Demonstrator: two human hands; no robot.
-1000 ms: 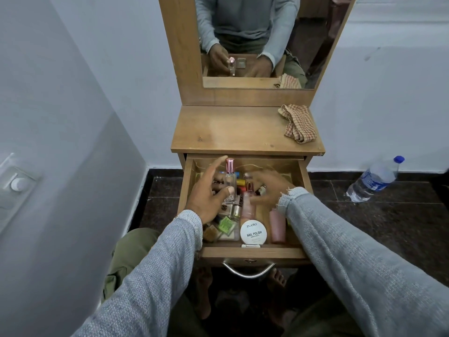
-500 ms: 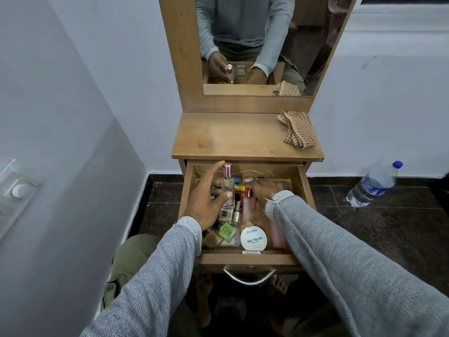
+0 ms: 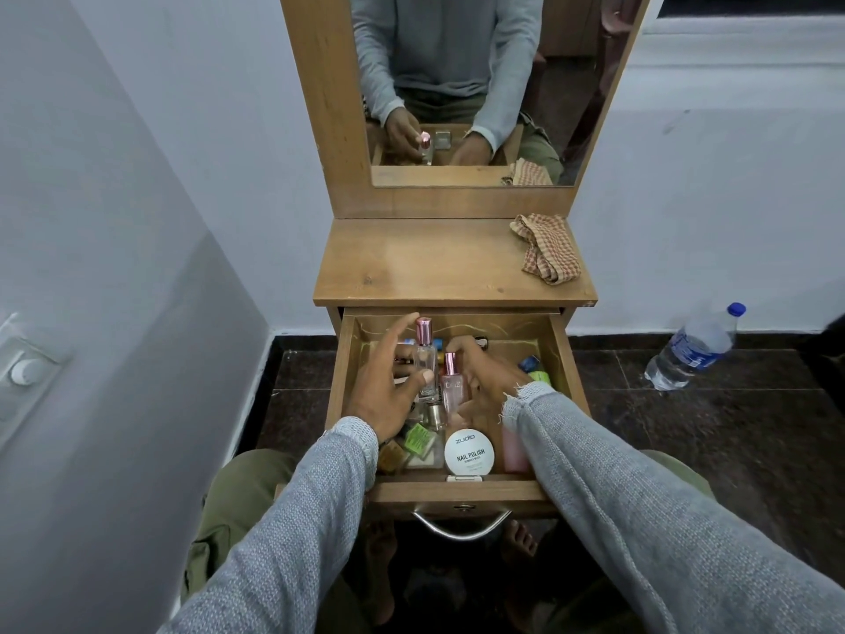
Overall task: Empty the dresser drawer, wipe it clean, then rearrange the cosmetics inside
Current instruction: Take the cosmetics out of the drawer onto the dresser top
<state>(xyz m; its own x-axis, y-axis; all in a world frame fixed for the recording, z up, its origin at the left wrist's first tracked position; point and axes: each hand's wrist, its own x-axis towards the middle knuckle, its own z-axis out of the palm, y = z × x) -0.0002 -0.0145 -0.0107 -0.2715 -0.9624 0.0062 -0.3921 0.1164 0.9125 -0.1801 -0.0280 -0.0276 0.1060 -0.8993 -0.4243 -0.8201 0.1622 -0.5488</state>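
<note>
Both hands inside open drawer [image 3: 560, 359] of cosmetics.
Left hand [image 3: 388, 391] closed around clear perfume bottle [image 3: 425, 359]; right hand [image 3: 484, 377] curled beside pink bottle [image 3: 452, 386], grip unclear.

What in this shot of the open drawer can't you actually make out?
- Head view: items at the back of the drawer are covered by the left hand and right hand.
- Pink bottle: mostly under the right sleeve; shape unclear.
- Small print on the white nail polish tub: too small to read.
- Whether the right hand grips the shorter pink-capped bottle: fingers hidden behind it.
- Water bottle: blurred, label unreadable.
</note>
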